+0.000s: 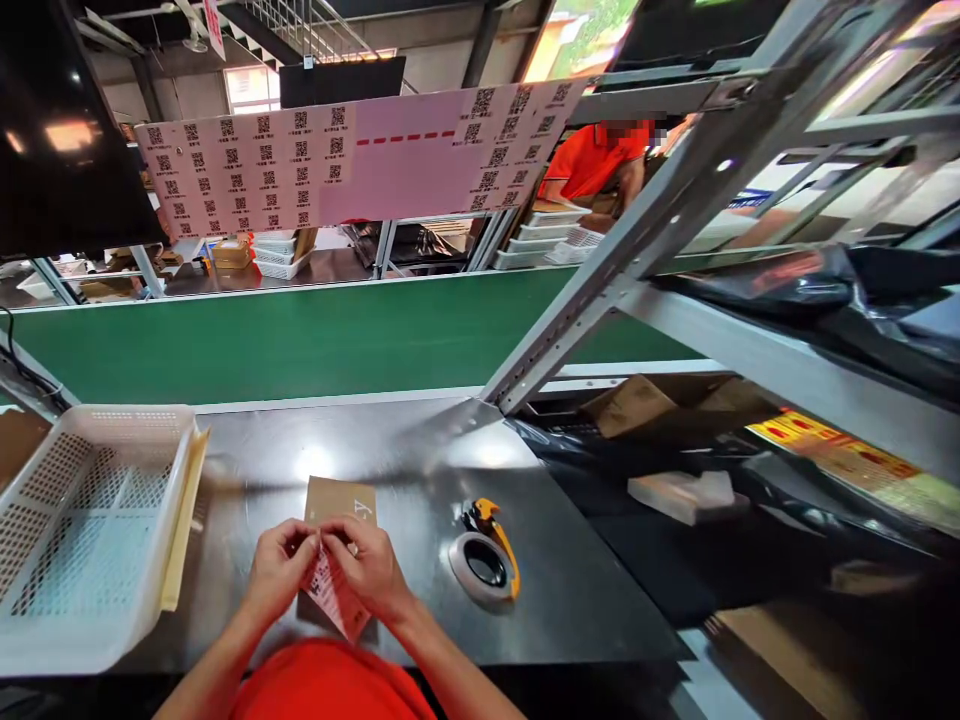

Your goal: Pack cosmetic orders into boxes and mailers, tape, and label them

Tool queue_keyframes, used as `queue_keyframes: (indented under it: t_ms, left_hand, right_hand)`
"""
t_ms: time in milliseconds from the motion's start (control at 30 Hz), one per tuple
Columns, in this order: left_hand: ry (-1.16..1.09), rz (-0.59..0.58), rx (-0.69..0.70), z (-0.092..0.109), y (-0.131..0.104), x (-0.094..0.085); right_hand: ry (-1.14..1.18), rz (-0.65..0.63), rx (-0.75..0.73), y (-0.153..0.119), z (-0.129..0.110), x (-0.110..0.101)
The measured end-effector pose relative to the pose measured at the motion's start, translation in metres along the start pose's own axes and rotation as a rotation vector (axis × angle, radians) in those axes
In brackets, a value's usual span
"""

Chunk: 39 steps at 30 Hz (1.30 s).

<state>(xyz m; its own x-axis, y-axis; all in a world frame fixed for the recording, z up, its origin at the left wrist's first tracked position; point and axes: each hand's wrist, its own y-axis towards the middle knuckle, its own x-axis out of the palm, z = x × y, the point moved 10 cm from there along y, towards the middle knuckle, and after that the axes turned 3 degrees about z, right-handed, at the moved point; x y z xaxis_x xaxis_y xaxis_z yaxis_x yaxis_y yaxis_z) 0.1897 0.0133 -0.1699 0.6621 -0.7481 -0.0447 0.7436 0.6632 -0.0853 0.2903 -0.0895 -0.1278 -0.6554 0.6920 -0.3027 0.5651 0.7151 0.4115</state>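
Both hands meet over the metal table, close to my body. My left hand (279, 566) pinches the upper edge of a pinkish printed paper slip (334, 592), thumb against fingers. Right beside it, my right hand (369, 564) is closed on the same slip from the other side. The slip hangs down to a point and looks folded or bent. Beneath the hands lies a flat brown cardboard piece (337, 494), perhaps a box, with printed letters at its right edge. To the right of my hands rests a yellow tape dispenser (513, 560) with a roll of tape.
A white perforated basket (112, 640) stands at the left, a yellowish envelope (184, 520) against its side. A slanted metal post (585, 290) rises at the table's right. Shelves with black plastic bags (780, 290) and cardboard lie beyond. Behind the green conveyor belt (300, 345), a person in red (596, 160) bends over.
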Motion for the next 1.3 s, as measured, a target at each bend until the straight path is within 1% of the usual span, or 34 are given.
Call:
queue_keyframes:
  t_ms: [67,167,233,367,500,600,733,800,900,967,1067,1167,1233,1300]
  left_hand:
    - [0.028,-0.007,0.031,0.002,0.0,0.003]
    - [0.065,-0.003,0.058,0.002,-0.001,0.003]
    - [0.097,-0.008,0.072,0.002,-0.002,0.002]
    - [0.144,-0.014,0.077,-0.005,-0.005,-0.001]
    - [0.114,0.024,0.022,-0.017,-0.005,-0.002]
    - [0.078,0.05,-0.006,-0.024,-0.004,-0.001]
    - [0.05,0.049,-0.051,-0.029,-0.002,0.002]
    - [0.015,0.048,-0.079,-0.029,-0.001,0.002]
    - [-0.054,0.019,-0.128,-0.027,-0.003,0.004]
    - [-0.119,-0.04,-0.206,-0.027,-0.007,0.009]
    - [-0.233,-0.139,-0.347,-0.031,-0.017,0.018]
    - [-0.268,-0.185,-0.442,-0.038,-0.026,0.025]
    - [-0.249,-0.178,-0.444,-0.047,-0.026,0.025]
    - [-0.218,-0.147,-0.418,-0.063,-0.021,0.019]
  right_hand:
    - [-0.067,-0.015,-0.128,0.002,-0.013,-0.002]
    - [-0.106,-0.086,-0.24,0.002,-0.024,0.001]
    - [-0.129,-0.139,-0.276,0.001,-0.025,0.004]
    - [-0.225,-0.172,-0.323,-0.006,-0.021,0.01]
    - [-0.3,-0.206,-0.381,-0.012,-0.016,0.018]
    - [-0.35,-0.206,-0.396,-0.014,-0.015,0.019]
    - [-0.386,-0.204,-0.394,-0.014,-0.016,0.018]
    - [-0.391,-0.225,-0.392,-0.014,-0.017,0.02]
    - [-0.38,-0.271,-0.363,-0.013,-0.016,0.022]
    - [-0.368,-0.28,-0.367,-0.011,-0.019,0.021]
    - [-0.352,-0.289,-0.475,-0.011,-0.033,0.019]
    - [-0.376,-0.327,-0.597,-0.017,-0.047,0.022]
    - [-0.387,-0.345,-0.656,-0.025,-0.056,0.022]
    - [-0.335,-0.338,-0.685,-0.037,-0.064,0.017]
